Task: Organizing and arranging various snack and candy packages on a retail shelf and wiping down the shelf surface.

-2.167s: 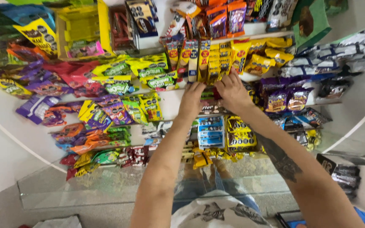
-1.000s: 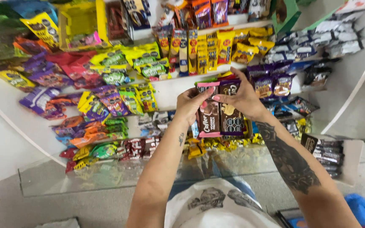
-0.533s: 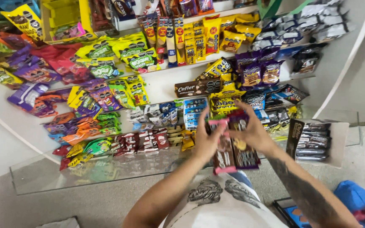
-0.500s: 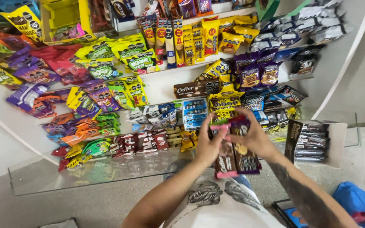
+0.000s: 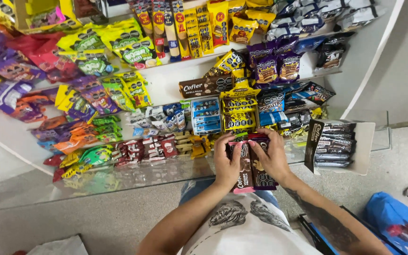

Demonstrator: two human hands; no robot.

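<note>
Now the hands have come down from the snack-filled shelves point(image 5: 166, 78) to just over the front edge of the glass shelf point(image 5: 133, 177), where earlier they were up among the yellow packets. The left hand point(image 5: 226, 163) and right hand point(image 5: 274, 158) are both closed round a small stack of chocolate bars point(image 5: 251, 172), a pink-edged one beside a dark one; how many lie beneath is hidden by the fingers. Free room shows on the grey floor below, with an open box of dark bars point(image 5: 336, 146) just right of the hands
</note>
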